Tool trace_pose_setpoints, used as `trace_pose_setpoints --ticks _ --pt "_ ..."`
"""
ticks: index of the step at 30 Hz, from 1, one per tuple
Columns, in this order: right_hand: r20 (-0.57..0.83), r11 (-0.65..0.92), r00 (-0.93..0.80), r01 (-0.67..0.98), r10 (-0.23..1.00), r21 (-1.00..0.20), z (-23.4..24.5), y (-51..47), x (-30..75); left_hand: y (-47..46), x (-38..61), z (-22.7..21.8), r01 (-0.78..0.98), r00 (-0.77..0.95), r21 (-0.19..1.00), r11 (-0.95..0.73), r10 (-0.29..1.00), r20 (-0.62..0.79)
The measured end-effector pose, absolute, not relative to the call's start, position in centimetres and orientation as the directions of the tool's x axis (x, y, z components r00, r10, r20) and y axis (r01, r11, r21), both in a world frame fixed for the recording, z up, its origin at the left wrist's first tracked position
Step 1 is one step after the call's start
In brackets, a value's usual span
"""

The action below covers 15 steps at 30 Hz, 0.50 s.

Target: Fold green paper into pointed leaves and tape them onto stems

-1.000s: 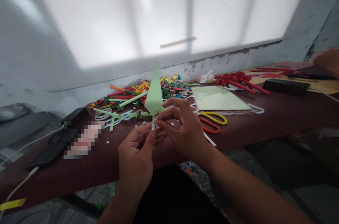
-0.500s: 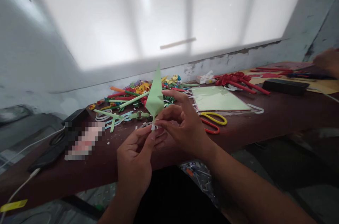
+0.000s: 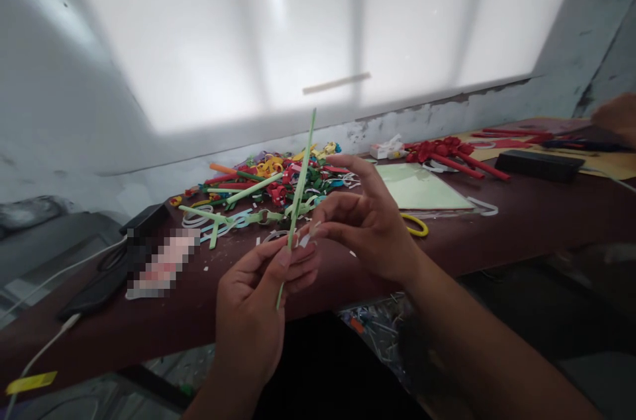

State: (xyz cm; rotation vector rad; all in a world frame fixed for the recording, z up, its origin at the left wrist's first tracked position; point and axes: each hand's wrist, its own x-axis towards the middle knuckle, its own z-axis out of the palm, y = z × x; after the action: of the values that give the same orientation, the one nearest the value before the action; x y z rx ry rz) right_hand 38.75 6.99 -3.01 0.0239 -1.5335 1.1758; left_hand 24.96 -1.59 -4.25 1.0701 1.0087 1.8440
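My left hand (image 3: 256, 301) pinches a light-green piece of paper (image 3: 302, 181) between thumb and fingers. The paper stands nearly upright and shows almost edge-on, its lower end poking out below the thumb. Close beside it, my right hand (image 3: 375, 228) has thumb and fingers closed on a small white strip (image 3: 305, 241), its index finger raised and bent. Behind the hands lies a chain of green paper loops (image 3: 263, 216). Part of a yellow scissor handle (image 3: 419, 226) shows past my right wrist; the rest of the scissors is hidden.
A heap of colourful paper pieces (image 3: 271, 165) lies at the back of the brown table (image 3: 477, 234). Light-green sheets (image 3: 422, 187), red paper flowers (image 3: 437, 150) and a black case (image 3: 539, 163) are to the right. Another person's hand (image 3: 616, 118) is at the far right.
The green paper has turned from showing its broad face to edge-on. My right hand has moved right, away from the paper, with the white strip between its fingers.
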Motion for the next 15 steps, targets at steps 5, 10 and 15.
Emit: trace_pose_setpoints --ticks 5,10,15 --pt "0.752 0.564 -0.375 -0.501 0.542 -0.656 -2.6 6.3 38.8 -1.4 24.6 -4.9 -0.167 -0.378 0.889 -0.426 0.861 0.341" --pt "0.756 0.596 -0.333 -0.468 0.564 -0.652 -2.8 5.9 38.5 -1.5 24.6 -5.3 -0.109 -0.403 0.887 -0.449 0.835 0.374" --pt "0.755 0.616 -0.316 -0.440 0.575 -0.653 -3.0 5.9 38.2 -1.5 24.7 -5.3 -0.078 -0.397 0.886 -0.458 0.829 0.393"
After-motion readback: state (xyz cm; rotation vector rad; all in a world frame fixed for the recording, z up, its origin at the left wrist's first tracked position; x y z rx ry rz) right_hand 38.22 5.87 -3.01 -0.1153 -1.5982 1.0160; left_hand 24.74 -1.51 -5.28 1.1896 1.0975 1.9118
